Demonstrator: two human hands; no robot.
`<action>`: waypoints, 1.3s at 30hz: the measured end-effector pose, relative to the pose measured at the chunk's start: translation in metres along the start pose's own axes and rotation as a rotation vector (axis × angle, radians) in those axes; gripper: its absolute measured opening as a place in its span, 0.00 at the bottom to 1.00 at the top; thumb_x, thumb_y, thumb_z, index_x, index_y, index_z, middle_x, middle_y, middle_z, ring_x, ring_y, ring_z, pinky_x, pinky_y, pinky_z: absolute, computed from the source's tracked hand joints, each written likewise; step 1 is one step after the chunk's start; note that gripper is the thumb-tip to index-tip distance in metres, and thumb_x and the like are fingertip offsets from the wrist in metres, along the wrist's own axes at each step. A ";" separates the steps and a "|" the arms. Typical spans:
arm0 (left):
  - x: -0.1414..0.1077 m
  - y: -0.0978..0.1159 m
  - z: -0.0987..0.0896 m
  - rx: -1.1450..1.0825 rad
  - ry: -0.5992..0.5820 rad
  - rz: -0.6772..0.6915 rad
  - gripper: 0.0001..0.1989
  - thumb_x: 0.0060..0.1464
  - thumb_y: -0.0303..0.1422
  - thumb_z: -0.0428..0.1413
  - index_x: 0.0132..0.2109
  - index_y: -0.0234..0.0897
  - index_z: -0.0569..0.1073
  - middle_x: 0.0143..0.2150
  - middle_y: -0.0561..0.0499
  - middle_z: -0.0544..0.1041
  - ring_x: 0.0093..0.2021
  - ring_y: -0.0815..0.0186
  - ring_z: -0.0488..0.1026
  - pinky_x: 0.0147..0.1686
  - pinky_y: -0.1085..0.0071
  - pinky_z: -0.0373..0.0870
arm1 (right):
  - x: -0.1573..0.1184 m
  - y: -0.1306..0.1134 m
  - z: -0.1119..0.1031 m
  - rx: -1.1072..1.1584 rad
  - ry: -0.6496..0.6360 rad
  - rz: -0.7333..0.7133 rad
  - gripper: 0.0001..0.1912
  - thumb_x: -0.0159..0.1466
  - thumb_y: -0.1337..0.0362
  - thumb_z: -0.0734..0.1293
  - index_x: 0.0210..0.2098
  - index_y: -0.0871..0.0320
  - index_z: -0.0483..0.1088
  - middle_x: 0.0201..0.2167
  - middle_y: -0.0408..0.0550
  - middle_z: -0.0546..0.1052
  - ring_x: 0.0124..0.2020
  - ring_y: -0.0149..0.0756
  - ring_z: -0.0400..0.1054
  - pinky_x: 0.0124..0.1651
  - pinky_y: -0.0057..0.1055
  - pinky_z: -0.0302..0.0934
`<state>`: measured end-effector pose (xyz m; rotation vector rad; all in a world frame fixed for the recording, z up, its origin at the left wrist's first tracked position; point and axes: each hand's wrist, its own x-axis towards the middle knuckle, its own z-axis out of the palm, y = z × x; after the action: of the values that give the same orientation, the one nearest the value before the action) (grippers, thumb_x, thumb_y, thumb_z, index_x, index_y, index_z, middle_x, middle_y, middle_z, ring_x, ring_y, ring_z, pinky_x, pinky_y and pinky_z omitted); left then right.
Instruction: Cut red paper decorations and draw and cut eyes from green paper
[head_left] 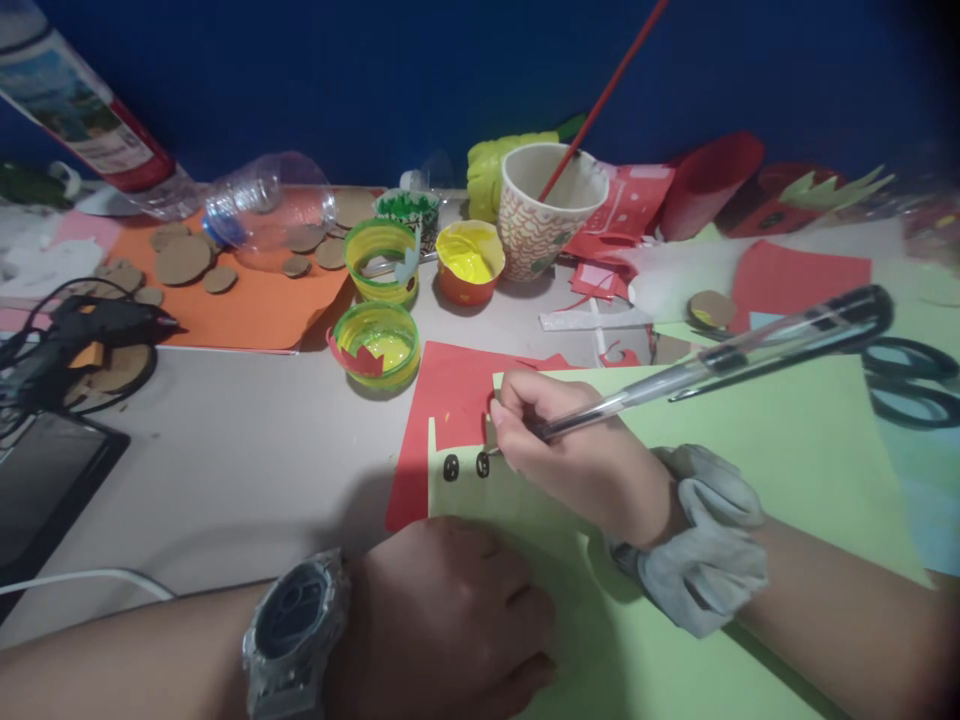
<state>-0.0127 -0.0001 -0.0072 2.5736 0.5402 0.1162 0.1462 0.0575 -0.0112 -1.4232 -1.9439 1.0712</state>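
Note:
My right hand (570,440), with a grey scrunchie (701,545) at its wrist, is closed around a clear-barrelled black pen (622,400). The pen points down and left, its tip by the right one of two small black eye-like ovals (451,468) drawn on light green paper (787,430). My left hand (457,620), wearing a watch (296,610), rests palm down on the green paper below the drawing. Its fingers are curled in and I see nothing in them; the fingertips are hidden. Red paper (409,490) lies partly under the green sheet.
Beyond the paper stand a patterned paper cup (551,220) with a red stick, a yellow paint cup (469,265) and green-yellow striped rings (382,345). Scissors (911,380) lie right. At left are a glue gun (82,330), cardboard discs (184,258) and a plastic bottle (274,205).

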 end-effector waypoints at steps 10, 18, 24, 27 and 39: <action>0.001 0.000 0.000 0.008 0.025 0.001 0.11 0.58 0.37 0.50 0.29 0.37 0.67 0.26 0.54 0.70 0.24 0.67 0.64 0.22 0.66 0.54 | 0.000 0.003 -0.001 0.029 -0.047 0.011 0.13 0.58 0.70 0.60 0.21 0.56 0.50 0.17 0.36 0.57 0.20 0.25 0.50 0.23 0.25 0.47; 0.001 0.000 -0.001 0.013 -0.001 0.006 0.11 0.58 0.37 0.50 0.30 0.36 0.67 0.27 0.54 0.71 0.25 0.67 0.65 0.23 0.67 0.56 | 0.000 0.003 0.000 -0.016 -0.032 -0.021 0.15 0.59 0.70 0.60 0.21 0.56 0.48 0.17 0.35 0.57 0.20 0.25 0.50 0.23 0.24 0.48; 0.000 0.000 0.002 0.023 0.011 0.012 0.12 0.58 0.38 0.50 0.30 0.37 0.67 0.27 0.55 0.71 0.25 0.67 0.65 0.23 0.67 0.57 | 0.000 0.002 0.000 0.006 -0.065 -0.038 0.15 0.59 0.70 0.59 0.21 0.56 0.47 0.18 0.35 0.56 0.20 0.24 0.50 0.23 0.24 0.48; 0.000 0.000 0.003 0.037 0.031 0.012 0.11 0.58 0.37 0.50 0.29 0.37 0.67 0.26 0.55 0.70 0.25 0.68 0.64 0.23 0.67 0.57 | 0.000 0.003 0.000 0.002 -0.075 -0.048 0.15 0.59 0.71 0.59 0.22 0.56 0.47 0.18 0.35 0.56 0.20 0.25 0.50 0.23 0.24 0.47; 0.001 0.001 -0.005 0.026 -0.009 0.001 0.11 0.59 0.36 0.50 0.30 0.37 0.68 0.28 0.56 0.72 0.25 0.67 0.66 0.24 0.66 0.59 | -0.001 0.002 0.000 0.005 -0.084 -0.073 0.15 0.58 0.71 0.60 0.21 0.56 0.47 0.17 0.36 0.56 0.18 0.24 0.50 0.21 0.23 0.46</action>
<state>-0.0128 0.0017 -0.0026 2.5987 0.5402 0.0986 0.1481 0.0569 -0.0127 -1.3138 -2.0340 1.1181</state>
